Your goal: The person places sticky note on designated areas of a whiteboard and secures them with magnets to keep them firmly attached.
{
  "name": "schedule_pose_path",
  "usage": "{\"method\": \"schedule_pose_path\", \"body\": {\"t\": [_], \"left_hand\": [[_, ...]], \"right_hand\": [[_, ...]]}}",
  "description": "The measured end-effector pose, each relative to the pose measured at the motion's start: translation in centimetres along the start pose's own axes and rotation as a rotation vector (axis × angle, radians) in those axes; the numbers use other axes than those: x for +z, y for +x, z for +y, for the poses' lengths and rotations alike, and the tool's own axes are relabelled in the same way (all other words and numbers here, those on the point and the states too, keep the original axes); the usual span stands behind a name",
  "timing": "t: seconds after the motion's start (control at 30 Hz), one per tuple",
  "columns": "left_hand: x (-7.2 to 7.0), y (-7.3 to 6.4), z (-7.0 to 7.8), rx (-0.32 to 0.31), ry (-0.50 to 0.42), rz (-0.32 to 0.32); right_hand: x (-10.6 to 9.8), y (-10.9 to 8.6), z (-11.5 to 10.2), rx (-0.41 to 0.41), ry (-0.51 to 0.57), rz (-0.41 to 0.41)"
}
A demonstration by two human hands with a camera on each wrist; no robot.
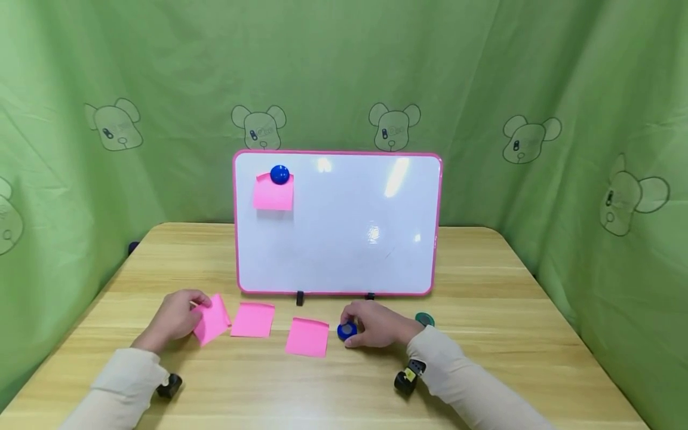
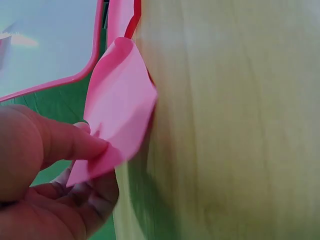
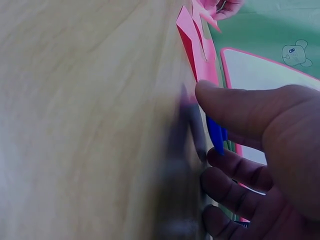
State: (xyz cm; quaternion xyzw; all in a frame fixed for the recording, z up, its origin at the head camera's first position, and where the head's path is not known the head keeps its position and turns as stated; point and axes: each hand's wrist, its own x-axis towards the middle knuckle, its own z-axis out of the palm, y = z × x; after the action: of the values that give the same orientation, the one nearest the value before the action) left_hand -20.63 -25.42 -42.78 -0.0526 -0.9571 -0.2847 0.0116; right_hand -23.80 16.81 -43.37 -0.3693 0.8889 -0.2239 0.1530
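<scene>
My left hand (image 1: pixel 177 316) pinches a pink sticky note (image 1: pixel 212 321) between thumb and fingers. In the left wrist view that note (image 2: pixel 120 100) is bent, its lower corner between the fingertips. My right hand (image 1: pixel 376 324) grips a round blue magnet (image 1: pixel 347 330) with thumb and forefinger, its grey disc facing up. The right wrist view shows the blue magnet (image 3: pixel 215 134) edge-on by the thumb. Between the hands lie two more pink notes, one nearer the left hand (image 1: pixel 252 320) and one nearer the magnet (image 1: pixel 307 337), each with a curled top edge.
A pink-framed whiteboard (image 1: pixel 344 251) stands on small black feet at the table's back. On its upper left a blue magnet (image 1: pixel 279 174) holds a pink note (image 1: pixel 274 197). A green magnet (image 1: pixel 425 319) lies behind my right wrist. Green curtains (image 1: pixel 333 60) surround the wooden table (image 1: pixel 510 334).
</scene>
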Motion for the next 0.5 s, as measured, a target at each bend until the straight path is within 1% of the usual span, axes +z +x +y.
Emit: {"method": "schedule_pose_path", "body": {"t": [0.13, 0.17, 0.33, 0.4, 0.5], "left_hand": [[0.11, -0.07, -0.31, 0.049, 0.002, 0.044], [0.11, -0.10, -0.33, 0.052, -0.004, 0.054], [-0.01, 0.00, -0.27, 0.000, -0.068, 0.076], [-0.09, 0.07, -0.20, -0.018, -0.075, 0.082], [-0.29, 0.14, -0.02, -0.022, -0.069, 0.087]], "right_hand": [[0.10, -0.07, -0.02, 0.012, 0.017, 0.018], [0.11, -0.10, -0.02, 0.015, 0.019, 0.023], [0.01, -0.14, -0.03, -0.002, 0.023, 0.044], [-0.09, -0.15, -0.07, -0.011, 0.017, 0.056], [-0.22, -0.13, -0.16, -0.023, 0.011, 0.080]]}}
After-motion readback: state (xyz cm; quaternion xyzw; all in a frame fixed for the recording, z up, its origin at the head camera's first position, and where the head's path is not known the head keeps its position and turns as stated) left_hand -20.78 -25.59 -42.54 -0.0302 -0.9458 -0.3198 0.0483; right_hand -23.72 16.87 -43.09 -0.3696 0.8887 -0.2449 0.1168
